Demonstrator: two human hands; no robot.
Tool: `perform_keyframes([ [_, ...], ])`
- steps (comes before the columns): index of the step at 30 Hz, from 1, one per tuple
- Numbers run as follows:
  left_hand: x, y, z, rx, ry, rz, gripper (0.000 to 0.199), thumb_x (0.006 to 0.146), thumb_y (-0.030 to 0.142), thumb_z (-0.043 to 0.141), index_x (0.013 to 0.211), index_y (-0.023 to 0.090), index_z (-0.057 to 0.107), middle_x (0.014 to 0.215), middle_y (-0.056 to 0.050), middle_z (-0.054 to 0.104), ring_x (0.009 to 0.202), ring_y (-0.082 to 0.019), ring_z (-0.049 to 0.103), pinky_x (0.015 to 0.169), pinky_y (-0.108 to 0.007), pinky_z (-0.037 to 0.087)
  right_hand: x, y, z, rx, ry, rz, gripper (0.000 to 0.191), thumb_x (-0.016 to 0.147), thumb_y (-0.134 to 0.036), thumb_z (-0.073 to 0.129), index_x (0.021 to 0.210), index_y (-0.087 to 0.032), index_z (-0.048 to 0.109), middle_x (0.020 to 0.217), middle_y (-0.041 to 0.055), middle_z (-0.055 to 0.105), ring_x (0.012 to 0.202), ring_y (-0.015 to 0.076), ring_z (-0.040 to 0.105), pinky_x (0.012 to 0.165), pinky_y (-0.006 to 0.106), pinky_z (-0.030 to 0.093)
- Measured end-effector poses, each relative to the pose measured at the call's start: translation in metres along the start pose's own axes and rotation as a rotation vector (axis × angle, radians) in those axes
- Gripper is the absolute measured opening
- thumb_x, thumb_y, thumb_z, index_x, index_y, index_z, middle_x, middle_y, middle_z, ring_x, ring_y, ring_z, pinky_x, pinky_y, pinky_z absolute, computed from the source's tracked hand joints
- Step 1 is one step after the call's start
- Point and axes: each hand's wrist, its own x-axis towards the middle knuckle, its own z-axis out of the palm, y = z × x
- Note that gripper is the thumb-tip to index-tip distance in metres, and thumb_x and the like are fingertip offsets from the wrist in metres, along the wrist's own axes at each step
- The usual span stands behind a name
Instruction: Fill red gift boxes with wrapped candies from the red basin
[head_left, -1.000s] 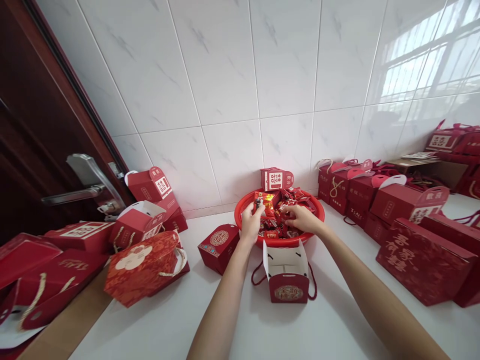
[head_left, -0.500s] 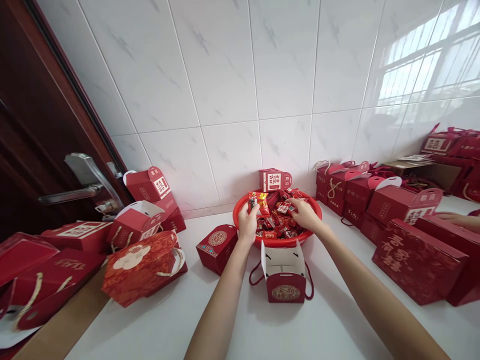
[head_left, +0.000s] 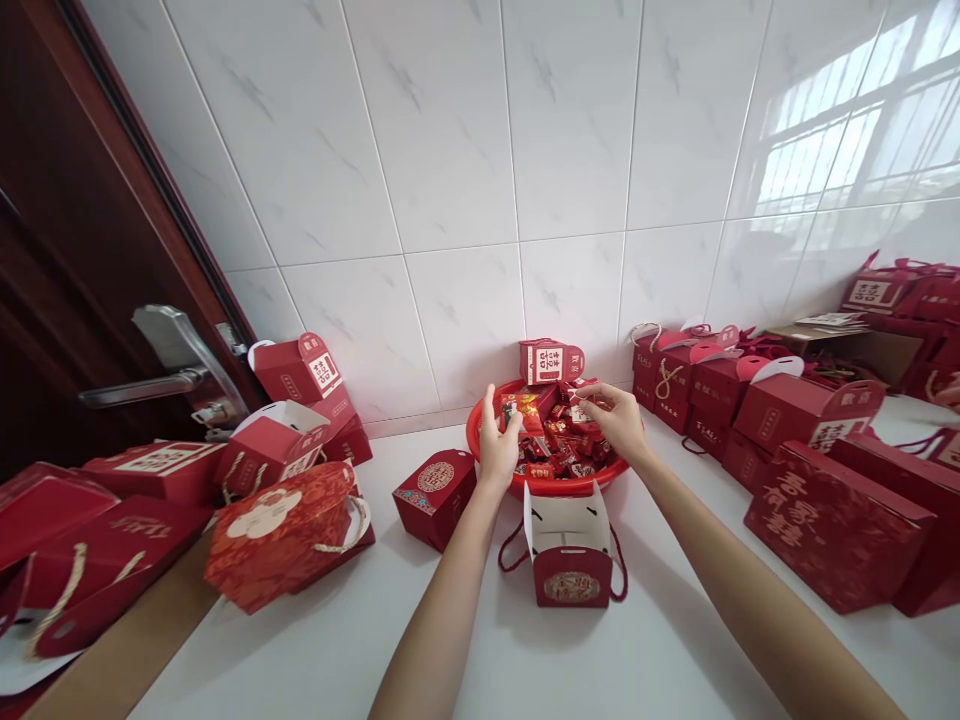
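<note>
A red plastic basin (head_left: 475, 432) stands against the wall, filled with red-wrapped candies (head_left: 546, 448). My left hand (head_left: 498, 445) is over its left side, fingers stretched up and thumb apart. Just beside the thumb, a red and yellow snack packet (head_left: 529, 408) lies on the heap. At the right side my right hand (head_left: 616, 418) pinches a small wrapped candy (head_left: 576, 398), partly hidden by the fingers. In front of the basin stands a red gift box (head_left: 571, 580) with its top open, white inside, and dark red cord handles hanging at both sides.
A closed red box (head_left: 435, 495) sits left of the basin, and another box (head_left: 546, 362) behind it. Several gift boxes (head_left: 289, 540) are piled at the left by the door handle (head_left: 150, 388). More boxes (head_left: 836, 525) line the right, where another person's hand (head_left: 948, 390) shows.
My left fingers have spread away from the snack packet, which now rests on the heap. My right hand has risen slightly with a candy. The other person's hand at the right has moved up.
</note>
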Motion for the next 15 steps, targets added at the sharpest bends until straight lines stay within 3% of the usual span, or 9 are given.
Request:
perform_keyframes([
  [3,-0.002,0.007,0.001,0.004,-0.078,0.006,0.047,0.085,0.018,0.060,0.132,0.026,0.062,0.147,-0.005,0.058,0.140,-0.022,0.049,0.117,-0.036,0.037,-0.008,-0.007,0.003,0.345,0.029,0.033,0.021,0.073,-0.039,0.074,0.084,-0.021,0.072,0.102,0.0087,0.075,0.095,0.0258,0.070,0.081,0.039,0.056],
  [7,-0.004,0.015,0.001,0.051,-0.163,0.011,0.029,0.086,0.017,0.057,0.109,0.021,0.074,0.124,-0.007,0.073,0.129,-0.024,0.059,0.116,-0.041,0.039,-0.014,-0.015,0.012,0.414,-0.013,0.007,0.022,0.069,-0.039,0.077,0.083,-0.022,0.072,0.117,0.0105,0.071,0.108,0.0276,0.067,0.088,0.041,0.055],
  [11,-0.005,0.017,0.001,0.061,-0.131,-0.035,0.026,0.084,0.017,0.059,0.104,0.020,0.075,0.120,-0.008,0.074,0.124,-0.025,0.062,0.113,-0.042,0.041,-0.011,-0.014,0.006,0.271,-0.087,0.058,0.024,0.069,-0.031,0.066,0.089,-0.021,0.071,0.102,0.0085,0.074,0.087,0.0231,0.069,0.074,0.035,0.056],
  [15,-0.005,0.019,0.002,0.048,-0.127,-0.057,0.024,0.080,0.017,0.063,0.101,0.019,0.075,0.118,-0.008,0.075,0.122,-0.026,0.064,0.112,-0.042,0.042,-0.007,-0.011,-0.013,-0.133,-0.363,0.106,0.025,0.069,-0.019,0.048,0.081,-0.017,0.070,0.084,0.0060,0.073,0.071,0.0180,0.066,0.065,0.029,0.052],
])
